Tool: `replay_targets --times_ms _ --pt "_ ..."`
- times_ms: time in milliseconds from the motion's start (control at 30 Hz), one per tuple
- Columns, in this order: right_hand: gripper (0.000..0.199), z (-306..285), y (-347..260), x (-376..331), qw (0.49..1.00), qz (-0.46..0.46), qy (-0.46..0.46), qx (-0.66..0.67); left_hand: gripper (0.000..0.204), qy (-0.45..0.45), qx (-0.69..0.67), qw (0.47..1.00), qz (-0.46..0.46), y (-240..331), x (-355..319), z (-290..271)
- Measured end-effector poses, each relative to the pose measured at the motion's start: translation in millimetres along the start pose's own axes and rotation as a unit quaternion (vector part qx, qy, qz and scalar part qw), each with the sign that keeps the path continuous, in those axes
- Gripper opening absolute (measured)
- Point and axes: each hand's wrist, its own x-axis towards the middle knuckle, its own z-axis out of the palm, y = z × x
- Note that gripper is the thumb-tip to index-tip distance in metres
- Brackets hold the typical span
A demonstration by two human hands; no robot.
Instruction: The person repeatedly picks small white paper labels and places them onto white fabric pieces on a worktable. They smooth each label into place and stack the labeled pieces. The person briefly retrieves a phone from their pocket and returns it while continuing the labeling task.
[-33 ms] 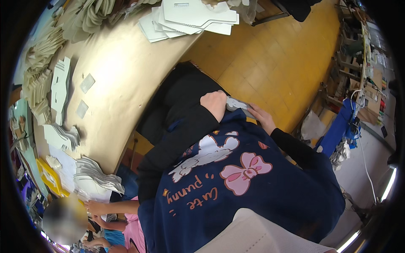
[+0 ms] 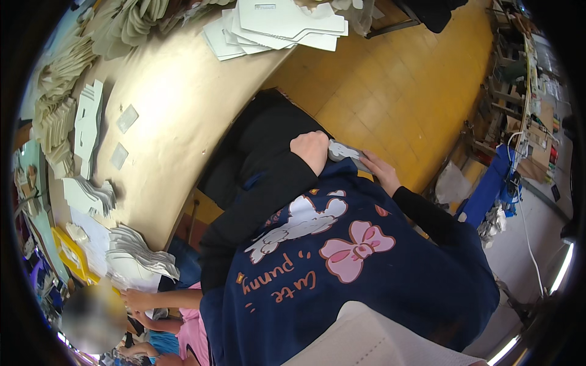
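Note:
My left hand (image 2: 311, 151) is closed in a loose fist over my lap, at the left end of a small grey item with white figures (image 2: 343, 150). Its fingertips are turned away from view. From the other side, my right hand (image 2: 379, 171) grips the right end of this item, fingers laid along its edge. I cannot make out what kind of thing it is. Black sleeves cover both forearms, and a dark blue printed apron (image 2: 366, 305) covers my front. My black-clad legs (image 2: 268, 122) lie beyond the hands, beside the table.
A tan-topped table (image 2: 177, 116) curves along the left, bearing pale cut-piece stacks (image 2: 287, 24), more stacks (image 2: 140, 253) and a yellow tray (image 2: 72, 256). A person in pink (image 2: 191, 332) works at lower left. Yellow floor (image 2: 390, 79) stretches ahead; cluttered shelves (image 2: 510, 104) line the right.

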Motion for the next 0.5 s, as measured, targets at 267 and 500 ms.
replay_targets --times_ms 267,500 --pt "0.069 5 41 17 0.994 -0.087 0.042 -0.044 0.019 -0.03 -0.026 0.999 0.026 1 19 6" --pt "0.054 3 -15 42 0.998 0.054 0.041 -0.001 0.02 0.104 -0.07 0.989 0.075 21 17 28"
